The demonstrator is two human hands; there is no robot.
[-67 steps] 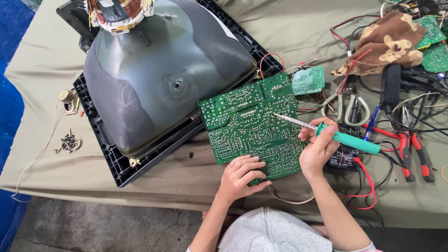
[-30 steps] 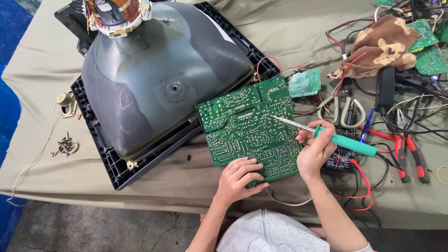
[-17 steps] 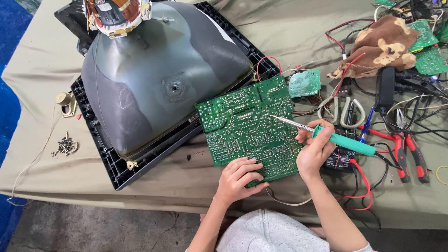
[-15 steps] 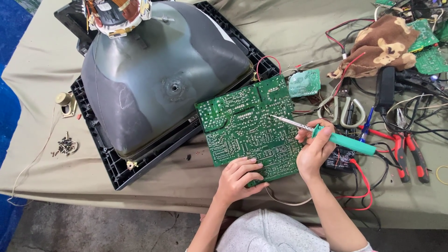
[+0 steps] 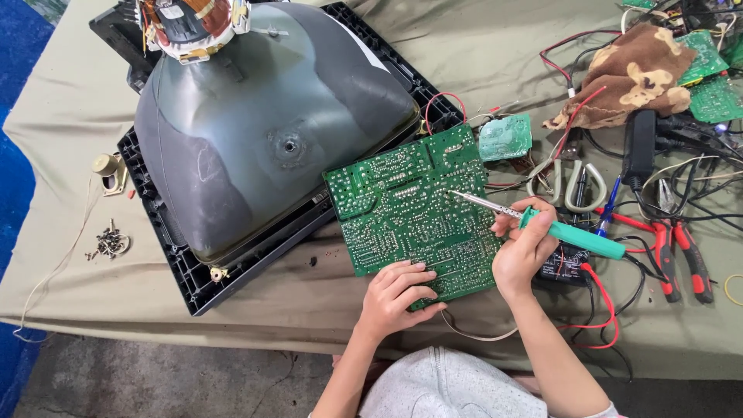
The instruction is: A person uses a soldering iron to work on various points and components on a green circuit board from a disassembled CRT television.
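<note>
Right hand (image 5: 525, 251) has its fingers curled tight around the green handle of a soldering iron (image 5: 573, 236), pen-style grip. The metal tip points left and up from the fingers and sits on the circuit board (image 5: 410, 209), near its right edge. Left hand (image 5: 398, 292) lies flat, fingers spread narrow and pressed on the lower edge of the same board; it holds nothing, just pins the board down. The board is green, solder side up, tilted, lying between the two hands and reaching up and left away from them. Its upper left corner rests against the black frame (image 5: 193, 290) of a big grey picture tube (image 5: 263, 131), which lies face down well left of the fingers. A copper coil yoke (image 5: 190, 23) sits at the tube's neck, far up left.

Just right of the right hand: a small black meter (image 5: 563, 265) with red wires (image 5: 607, 310) looping below it. Further right, red-handled pliers (image 5: 681, 251). Above the right hand, a small green board (image 5: 505, 138), grey-handled scissors (image 5: 569, 182) and a blue pen (image 5: 610, 207). Further up right, a brown spotted cloth (image 5: 631, 73) among black cables. Far left of the hands, a little pile of screws (image 5: 108, 241) on the tan table cover (image 5: 70, 101).
</note>
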